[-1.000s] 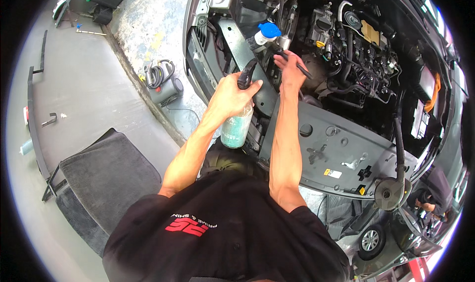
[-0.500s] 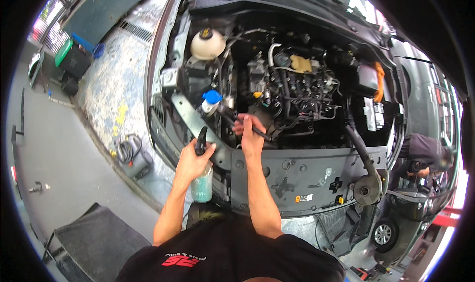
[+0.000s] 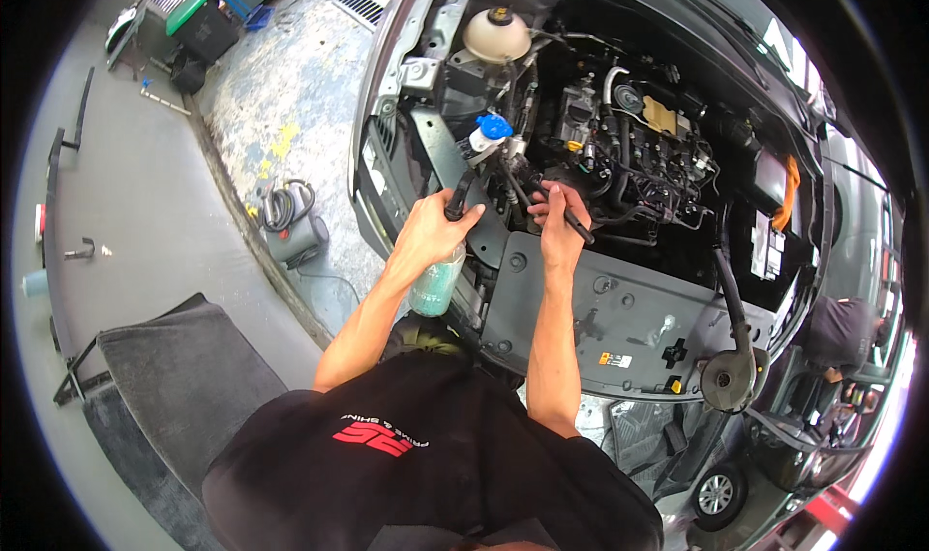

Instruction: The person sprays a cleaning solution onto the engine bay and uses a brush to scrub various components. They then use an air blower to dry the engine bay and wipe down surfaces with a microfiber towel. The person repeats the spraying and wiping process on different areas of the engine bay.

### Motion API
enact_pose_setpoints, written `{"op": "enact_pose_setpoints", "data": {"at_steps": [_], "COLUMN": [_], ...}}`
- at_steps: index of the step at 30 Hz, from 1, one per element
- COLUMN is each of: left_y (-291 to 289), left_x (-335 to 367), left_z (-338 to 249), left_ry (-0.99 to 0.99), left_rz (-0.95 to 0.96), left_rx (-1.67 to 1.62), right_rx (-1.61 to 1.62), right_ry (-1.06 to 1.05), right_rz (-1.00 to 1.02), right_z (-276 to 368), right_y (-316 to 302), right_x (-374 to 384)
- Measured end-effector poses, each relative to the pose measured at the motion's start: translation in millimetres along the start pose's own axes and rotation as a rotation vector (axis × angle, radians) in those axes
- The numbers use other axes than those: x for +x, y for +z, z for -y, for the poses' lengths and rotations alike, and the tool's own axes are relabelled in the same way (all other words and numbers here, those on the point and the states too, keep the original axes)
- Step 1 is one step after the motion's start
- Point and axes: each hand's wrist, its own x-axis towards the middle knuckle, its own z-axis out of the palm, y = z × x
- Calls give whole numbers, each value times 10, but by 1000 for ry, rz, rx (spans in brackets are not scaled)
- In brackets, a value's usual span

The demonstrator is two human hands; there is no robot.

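Hand positions over an exposed engine bay. The left hand point(image 3: 435, 230) wraps its fingers around the neck of a clear plastic spray bottle point(image 3: 437, 287) filled with pale green liquid. The bottle's body hangs at 6 o'clock from the hand, its black plastic trigger head point(image 3: 458, 201) stands at 1 o'clock, and the thumb lies out toward 2 o'clock. This neck grip presumably leaves the trigger within reach while the bottle stays near the body; whether a finger presses the trigger cannot be told.

The right hand point(image 3: 562, 214) pinches a slim black brush-like tool point(image 3: 581, 229) between thumb and fingers, much as one holds a pen, a hold that probably favours fine control in narrow gaps. The handle's end points to 5 o'clock; the other end points to 10 o'clock, among dark parts where its contact is unclear.

At 1 o'clock from the left hand, a bright blue ribbed cap point(image 3: 494, 126) sits on a white plastic filler neck point(image 3: 481, 144), seemingly set high for easy access. Farther off, at 12 o'clock from that cap, stands a rounded cream plastic reservoir point(image 3: 496, 42). A flat dark-grey plastic panel point(image 3: 542, 304) spans the bay's front edge, at 5 o'clock from the right hand.
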Motion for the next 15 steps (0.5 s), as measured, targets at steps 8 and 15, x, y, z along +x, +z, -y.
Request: {"op": "enact_pose_setpoints", "data": {"at_steps": [8, 15], "left_y": [-90, -133], "left_x": [-31, -50], "left_z": [314, 443], "left_ry": [-2, 86], "left_rz": [45, -37], "left_rx": [-143, -191], "right_rx": [-244, -212], "right_ry": [-269, -130], "right_rz": [95, 155], "right_z": [56, 33], "right_y": [509, 819], "right_x": [384, 685]}}
